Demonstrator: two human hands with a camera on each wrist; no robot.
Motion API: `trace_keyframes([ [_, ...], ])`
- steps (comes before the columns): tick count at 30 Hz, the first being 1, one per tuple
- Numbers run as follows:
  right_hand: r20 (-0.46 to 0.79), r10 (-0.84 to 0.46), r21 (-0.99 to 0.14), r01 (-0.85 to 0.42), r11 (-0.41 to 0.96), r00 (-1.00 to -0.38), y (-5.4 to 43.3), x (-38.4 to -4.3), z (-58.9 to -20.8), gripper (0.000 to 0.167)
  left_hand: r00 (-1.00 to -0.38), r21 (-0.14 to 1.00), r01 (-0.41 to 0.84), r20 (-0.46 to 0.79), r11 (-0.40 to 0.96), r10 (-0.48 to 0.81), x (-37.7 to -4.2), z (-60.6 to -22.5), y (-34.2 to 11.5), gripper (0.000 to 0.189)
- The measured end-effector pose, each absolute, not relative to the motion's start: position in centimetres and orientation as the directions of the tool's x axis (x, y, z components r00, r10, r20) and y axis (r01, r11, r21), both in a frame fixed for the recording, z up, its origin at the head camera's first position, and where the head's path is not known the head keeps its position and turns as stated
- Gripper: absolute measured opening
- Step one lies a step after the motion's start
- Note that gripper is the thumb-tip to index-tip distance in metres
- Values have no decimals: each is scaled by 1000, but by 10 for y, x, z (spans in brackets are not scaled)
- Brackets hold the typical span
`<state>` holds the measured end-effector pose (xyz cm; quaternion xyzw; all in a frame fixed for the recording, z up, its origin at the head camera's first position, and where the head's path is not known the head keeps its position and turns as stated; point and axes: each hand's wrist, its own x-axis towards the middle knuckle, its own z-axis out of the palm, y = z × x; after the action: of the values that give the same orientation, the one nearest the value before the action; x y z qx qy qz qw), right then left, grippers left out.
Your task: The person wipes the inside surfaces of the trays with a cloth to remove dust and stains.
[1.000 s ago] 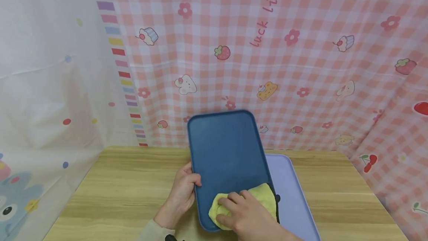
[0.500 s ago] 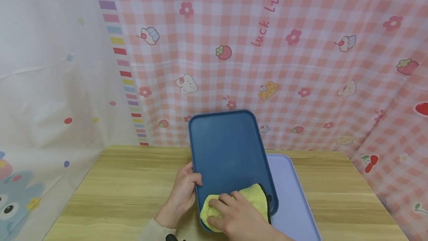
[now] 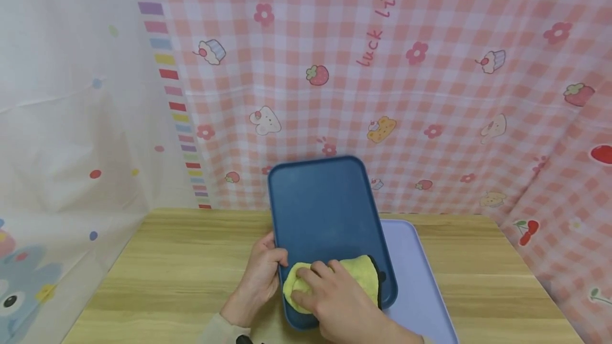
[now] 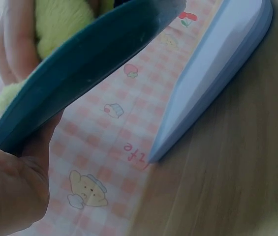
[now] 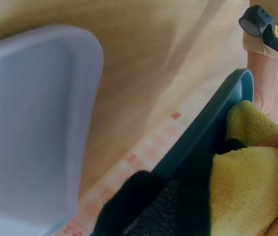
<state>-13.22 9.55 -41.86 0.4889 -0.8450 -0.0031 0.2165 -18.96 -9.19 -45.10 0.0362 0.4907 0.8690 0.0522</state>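
Observation:
A dark blue tray (image 3: 325, 211) with rounded corners is held tilted up. My left hand (image 3: 260, 267) grips its left edge, the thumb over the rim and the other fingers behind. In the left wrist view this tray (image 4: 84, 64) shows edge-on, above the left hand (image 4: 15, 189). On the tray's lower part my right hand (image 3: 334, 293) holds a bunched yellow cloth (image 3: 365, 275) against the surface, fingers bent into it. Fluffy yellow pile and a black border show on the cloth (image 5: 247, 191) in the right wrist view, with a dark grey underside.
A lavender tray (image 3: 421, 280) lies on the wooden table (image 3: 191, 269), partly behind the blue one. Pink checked cloth (image 3: 430, 94) hangs along the table's back edge, and a white patterned sheet (image 3: 71, 137) hangs on the left.
My right hand has slid the cloth leftward across the tray's lower part, then slightly up, away from the bottom rim. The left hand and the blue tray have stayed in place.

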Motion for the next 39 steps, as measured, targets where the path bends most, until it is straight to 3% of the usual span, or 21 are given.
trace_keyframes([
  [12,391,-803,245,-790,562,-449,101,-142,-413,50,-991,877,-53,14,-478,134,-189,-451,-92,77],
  [28,395,-795,292,-758,583,-459,105,-167,-396,47,-983,886,-89,-5,-456,182,-187,-449,-93,80],
  [39,407,-783,264,-760,594,-471,96,-176,-386,45,-977,898,-88,7,-431,215,-187,-449,-93,81],
])
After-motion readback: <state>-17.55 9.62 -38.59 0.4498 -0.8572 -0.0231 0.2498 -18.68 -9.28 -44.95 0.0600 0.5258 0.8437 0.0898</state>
